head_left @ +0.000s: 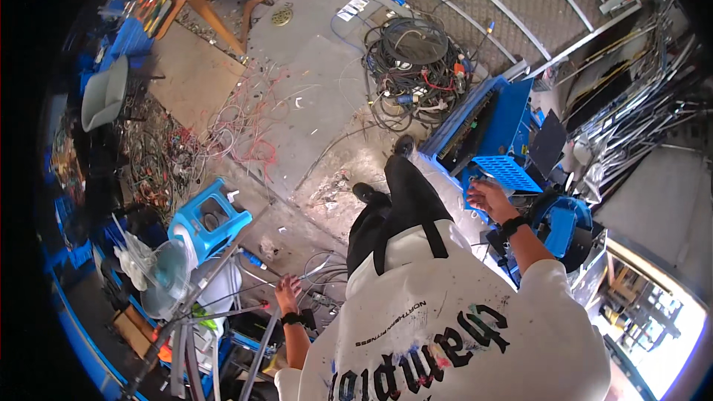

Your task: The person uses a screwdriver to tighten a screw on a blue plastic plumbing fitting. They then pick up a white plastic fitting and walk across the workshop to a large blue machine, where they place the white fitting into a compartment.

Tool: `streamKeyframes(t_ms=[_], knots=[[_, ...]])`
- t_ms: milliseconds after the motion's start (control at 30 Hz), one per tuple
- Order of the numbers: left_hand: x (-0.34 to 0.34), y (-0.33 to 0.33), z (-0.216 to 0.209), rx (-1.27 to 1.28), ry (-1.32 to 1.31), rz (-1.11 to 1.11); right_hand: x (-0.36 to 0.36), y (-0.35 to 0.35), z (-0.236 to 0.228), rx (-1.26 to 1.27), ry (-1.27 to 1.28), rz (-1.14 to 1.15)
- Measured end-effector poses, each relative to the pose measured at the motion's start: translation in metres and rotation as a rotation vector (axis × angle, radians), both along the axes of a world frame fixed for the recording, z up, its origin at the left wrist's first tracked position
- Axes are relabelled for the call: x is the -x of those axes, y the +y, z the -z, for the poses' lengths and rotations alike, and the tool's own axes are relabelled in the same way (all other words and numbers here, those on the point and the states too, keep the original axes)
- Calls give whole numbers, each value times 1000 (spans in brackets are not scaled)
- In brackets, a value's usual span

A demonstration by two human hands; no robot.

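My left hand (287,292) hangs low at my left side with its fingers apart and nothing visible in it. It is nearest to metal bars and cables (327,267) on the floor. On the other side my right hand (486,198) is loosely curled, fingers apart, and appears to hold nothing. Just beyond it lies a blue perforated plastic crate (512,171); whether the fingertips touch it I cannot tell. Behind that crate stands a larger blue panel or bin (508,115). Dark wristbands circle both wrists.
A big coil of black cables (412,59) lies ahead. Loose pink and white wires (249,126) spread over the floor, left of my feet. A blue plastic stool (194,215) and a grey chair (105,95) stand at left. Long metal strips (639,119) are piled at right.
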State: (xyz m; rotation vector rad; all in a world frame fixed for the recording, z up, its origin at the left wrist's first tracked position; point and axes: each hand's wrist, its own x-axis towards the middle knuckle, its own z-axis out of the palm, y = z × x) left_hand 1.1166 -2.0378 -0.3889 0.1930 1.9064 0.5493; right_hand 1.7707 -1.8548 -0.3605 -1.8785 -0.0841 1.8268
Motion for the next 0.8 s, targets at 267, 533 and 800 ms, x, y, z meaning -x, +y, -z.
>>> streamKeyframes(t_ms=[267,533,800], knots=[[-64,219,2,-168,28,372,-3,37,17,42,-10,1],[-223,432,173,-160,-54,648,-13,49,49,-10,-58,107],[-431,536,457,-314,73,1460,-3,19,117,315,-84,435]])
